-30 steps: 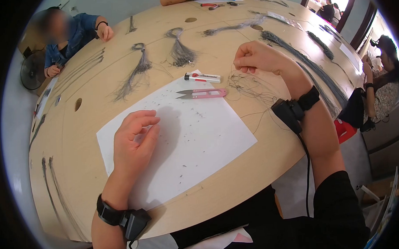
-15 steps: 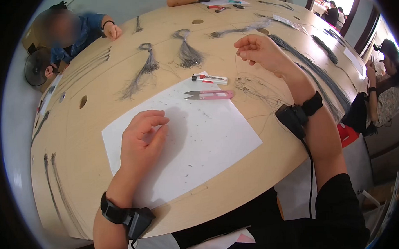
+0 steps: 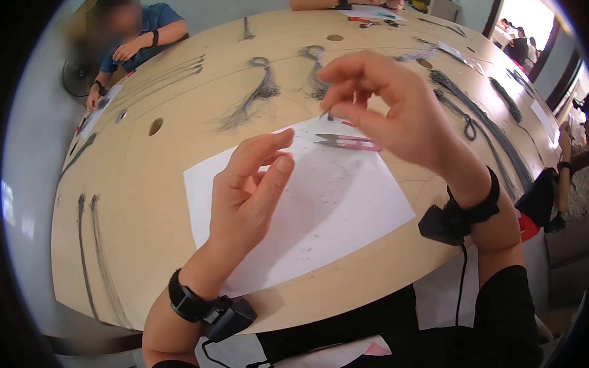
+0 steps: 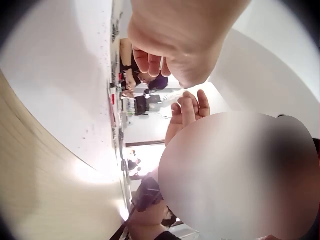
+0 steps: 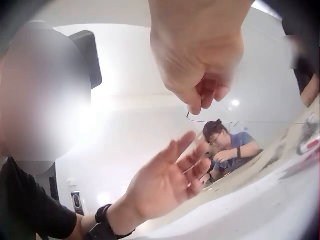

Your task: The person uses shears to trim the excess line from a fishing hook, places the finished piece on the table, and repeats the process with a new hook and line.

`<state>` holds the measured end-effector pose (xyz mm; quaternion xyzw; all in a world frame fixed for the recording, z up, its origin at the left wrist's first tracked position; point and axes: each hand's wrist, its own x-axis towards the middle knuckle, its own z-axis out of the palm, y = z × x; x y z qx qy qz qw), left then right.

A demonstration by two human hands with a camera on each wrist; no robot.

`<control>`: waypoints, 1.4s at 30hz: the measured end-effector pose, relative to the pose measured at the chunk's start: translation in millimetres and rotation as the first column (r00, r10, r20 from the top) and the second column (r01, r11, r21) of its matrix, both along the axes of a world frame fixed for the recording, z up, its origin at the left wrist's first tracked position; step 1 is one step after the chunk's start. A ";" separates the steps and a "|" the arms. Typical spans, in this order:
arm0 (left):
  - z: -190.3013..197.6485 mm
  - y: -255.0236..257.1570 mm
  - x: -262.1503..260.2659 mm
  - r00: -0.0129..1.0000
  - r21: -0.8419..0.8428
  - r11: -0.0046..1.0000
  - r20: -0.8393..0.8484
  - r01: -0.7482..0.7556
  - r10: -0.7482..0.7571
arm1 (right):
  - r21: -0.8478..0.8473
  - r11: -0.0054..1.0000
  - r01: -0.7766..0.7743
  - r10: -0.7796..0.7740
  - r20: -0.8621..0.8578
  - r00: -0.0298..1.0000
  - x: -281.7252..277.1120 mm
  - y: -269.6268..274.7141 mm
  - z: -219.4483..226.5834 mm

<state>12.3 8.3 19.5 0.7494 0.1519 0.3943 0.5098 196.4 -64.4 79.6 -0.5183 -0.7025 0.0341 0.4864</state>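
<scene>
In the head view my right hand (image 3: 392, 109) is above the far right part of the white paper (image 3: 366, 194), thumb and index finger together. The right wrist view shows this hand (image 5: 200, 55) pinching a thin dark strand (image 5: 220, 121) that stretches sideways. My left hand (image 3: 252, 185) hovers over the paper's left side, fingers loosely bent; no object is visible in it. Pink-handled snips (image 3: 351, 142) lie on the paper beneath the right hand, which partly covers them and mostly hides a lighter.
Looped grey strand bundles (image 3: 262, 88) lie beyond the paper on the wooden table (image 3: 145, 170). Long dark bundles (image 3: 484, 125) lie at the right, two thin ones (image 3: 84, 250) at the left. A person (image 3: 162, 23) sits at the far left, others across and at the right.
My right hand has come left and closer to my left hand, now covering part of the snips and lighter. The head view has shifted, so the table appears further right.
</scene>
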 end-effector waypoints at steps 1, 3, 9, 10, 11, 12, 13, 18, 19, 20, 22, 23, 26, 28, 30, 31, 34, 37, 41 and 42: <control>3.8 -3.2 -1.6 0.998 -0.048 0.999 0.052 0.023 -0.020 | -0.017 0.998 -0.056 0.057 0.041 0.998 -12.2 -1.4 2.6; 6.5 -3.4 -4.3 0.997 -0.029 1.000 0.082 0.010 -0.008 | -0.034 0.992 -0.125 0.128 0.086 0.988 -23.2 1.2 2.2; 7.8 -5.3 -7.4 0.991 -0.337 0.938 0.128 0.077 -0.036 | 0.042 0.985 -0.166 0.155 0.191 0.969 -30.8 6.7 -3.0; 7.3 -5.2 -7.1 0.994 -0.385 0.920 0.107 0.076 -0.037 | 0.035 0.985 -0.169 0.160 0.186 0.969 -30.7 6.4 -3.8; 7.1 -4.7 -6.1 0.995 -0.429 0.900 0.087 0.076 -0.043 | 0.032 0.985 -0.170 0.162 0.183 0.970 -30.2 6.2 -4.1; 6.4 -5.4 -5.3 0.995 -0.432 0.899 0.085 0.080 -0.048 | 0.030 0.986 -0.165 0.157 0.180 0.971 -30.2 5.6 -6.0; 5.8 -6.0 -4.5 0.992 -0.478 0.872 0.116 0.101 -0.051 | 0.026 0.985 -0.171 0.165 0.149 0.975 -30.5 5.7 -8.6; 1.9 -6.5 -3.9 0.984 -0.512 0.844 0.151 0.163 -0.098 | 0.054 0.978 -0.202 0.192 0.152 0.970 -30.0 6.0 -14.9; 1.1 -6.9 -4.0 0.982 -0.501 0.849 0.158 0.167 -0.100 | 0.047 0.978 -0.201 0.193 0.139 0.971 -30.3 6.2 -15.7; 0.7 -6.8 -4.0 0.981 -0.490 0.855 0.165 0.171 -0.102 | 0.042 0.979 -0.201 0.194 0.127 0.973 -30.1 6.7 -16.2; 1.5 -7.2 -3.1 0.984 -0.470 0.873 0.167 0.129 -0.056 | 0.067 0.986 -0.152 0.138 0.176 0.975 -27.7 6.6 -16.2; 1.8 -8.2 -2.9 0.985 -0.451 0.888 0.171 0.087 -0.009 | 0.092 0.990 -0.104 0.081 0.223 0.971 -27.3 5.9 -16.4; 0.9 -8.6 -2.5 0.985 -0.455 0.888 0.169 0.064 0.016 | -0.144 0.976 -0.165 0.154 -0.087 0.984 -29.9 0.7 -13.7; -0.2 -7.0 -2.4 0.988 -0.451 0.891 0.154 0.057 0.015 | -0.068 0.977 -0.204 0.193 -0.141 0.971 -34.0 6.4 -22.5; -2.3 -5.7 -2.6 0.991 -0.403 0.913 0.135 0.069 -0.015 | 0.005 0.971 -0.237 0.234 -0.193 0.953 -35.3 6.0 -25.8; -2.6 -5.4 -2.7 0.991 -0.404 0.912 0.135 0.070 -0.016 | -0.071 0.966 -0.249 0.233 -0.178 0.956 -34.9 3.9 -22.9; -3.8 -6.0 -2.9 0.992 -0.390 0.918 0.124 0.072 -0.025 | -0.156 0.956 -0.247 0.220 -0.171 0.960 -34.9 2.4 -22.7; -3.7 -7.7 -1.8 0.991 -0.363 0.928 0.125 0.087 -0.044 | -0.175 0.961 -0.213 0.191 -0.131 0.973 -37.2 0.8 -21.8; -4.6 -8.8 -0.7 0.982 -0.365 0.925 0.186 0.105 -0.038 | -0.134 0.968 -0.213 0.200 -0.104 0.974 -37.1 2.5 -24.3; -4.6 -8.2 -0.6 0.978 -0.362 0.926 0.205 0.111 -0.037 | -0.134 0.968 -0.214 0.201 -0.105 0.974 -35.7 4.1 -26.7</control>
